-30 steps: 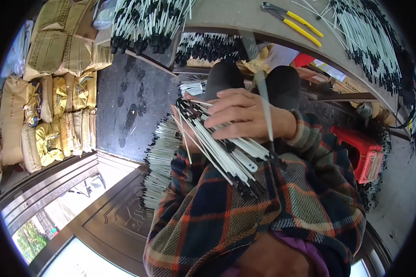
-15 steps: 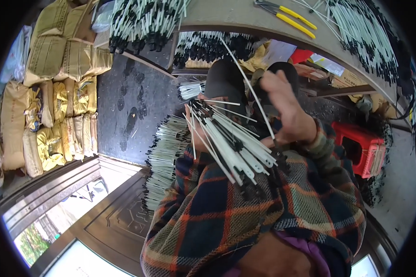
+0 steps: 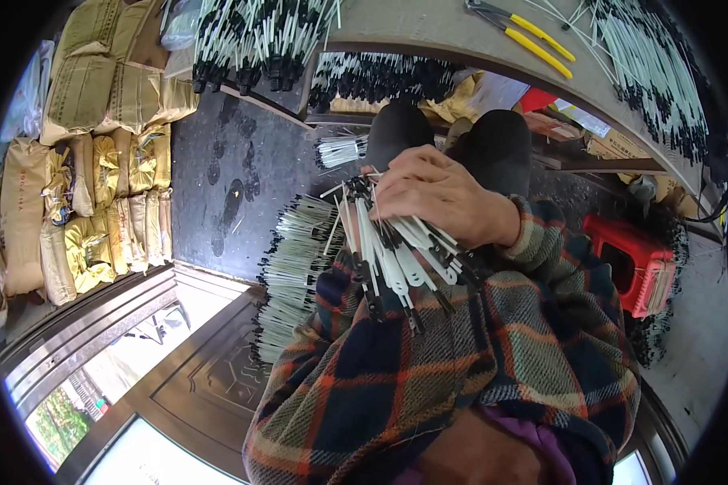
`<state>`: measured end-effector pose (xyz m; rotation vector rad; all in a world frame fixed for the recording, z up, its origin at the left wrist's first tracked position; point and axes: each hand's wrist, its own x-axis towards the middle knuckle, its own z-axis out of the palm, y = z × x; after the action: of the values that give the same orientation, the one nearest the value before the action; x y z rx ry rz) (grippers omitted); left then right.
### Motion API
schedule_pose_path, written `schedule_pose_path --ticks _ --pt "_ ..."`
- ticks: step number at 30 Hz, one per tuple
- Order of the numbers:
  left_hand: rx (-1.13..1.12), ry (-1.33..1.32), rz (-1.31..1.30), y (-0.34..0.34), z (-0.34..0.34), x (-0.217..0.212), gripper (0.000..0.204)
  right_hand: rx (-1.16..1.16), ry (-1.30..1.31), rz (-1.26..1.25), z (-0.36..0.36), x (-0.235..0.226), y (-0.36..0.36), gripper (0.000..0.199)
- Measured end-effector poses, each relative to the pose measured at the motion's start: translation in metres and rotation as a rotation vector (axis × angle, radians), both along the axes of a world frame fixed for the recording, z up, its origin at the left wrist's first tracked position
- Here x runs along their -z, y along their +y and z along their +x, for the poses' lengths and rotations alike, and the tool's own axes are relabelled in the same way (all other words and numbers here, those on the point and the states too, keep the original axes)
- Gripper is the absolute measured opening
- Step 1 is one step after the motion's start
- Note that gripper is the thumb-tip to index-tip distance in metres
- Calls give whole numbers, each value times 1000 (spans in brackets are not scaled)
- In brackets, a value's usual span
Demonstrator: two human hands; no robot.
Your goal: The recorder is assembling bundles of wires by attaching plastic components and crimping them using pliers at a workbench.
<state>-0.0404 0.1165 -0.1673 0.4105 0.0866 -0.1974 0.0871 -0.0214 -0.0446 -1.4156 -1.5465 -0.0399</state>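
A loose bundle of white rods with black end pieces [image 3: 395,263] lies over my lap, fanned toward my body. Some of its strips are flat with holes near the ends. My left hand [image 3: 349,225] is wrapped round the bundle's far left part, mostly hidden behind the rods. Across the top of it lies my right hand [image 3: 443,198], fingers bent down over the rods; its fingertips are partly hidden among them. On the floor left of my lap are stacked bundles of similar rods [image 3: 287,279], and a small tied bundle [image 3: 341,151] sits by my knee.
Yellow-handled pliers [image 3: 538,48] lie on the workbench [image 3: 412,31] ahead, between piles of rods [image 3: 259,36] and more rods [image 3: 651,85]. Brown sacks [image 3: 77,89] are stacked at the left. A red plastic stool or crate [image 3: 639,271] stands at the right.
My right hand has come down and left from open and raised onto the bundle. The long single rod that stood out by it no longer shows apart. The bundle's rods hang more steeply.
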Motion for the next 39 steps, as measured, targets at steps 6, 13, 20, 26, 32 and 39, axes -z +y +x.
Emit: schedule_pose_path --ticks 6,13,20,26,32,39 --pt "74 138 324 4 29 19 27 139 47 -20 16 -12 1 34" --pt "-176 90 430 24 55 -61 61 333 415 -247 27 1 -10 37" --pt "-154 -74 638 23 87 -64 46 55 1121 -192 59 31 -16 29" --pt "-136 -87 911 8 89 -55 34 52 863 -237 58 38 -21 23" --pt "-55 -103 844 18 92 -55 41 134 931 -306 49 33 -18 24" --pt "226 -146 521 31 101 -56 70 -87 1284 -297 63 40 -21 25"
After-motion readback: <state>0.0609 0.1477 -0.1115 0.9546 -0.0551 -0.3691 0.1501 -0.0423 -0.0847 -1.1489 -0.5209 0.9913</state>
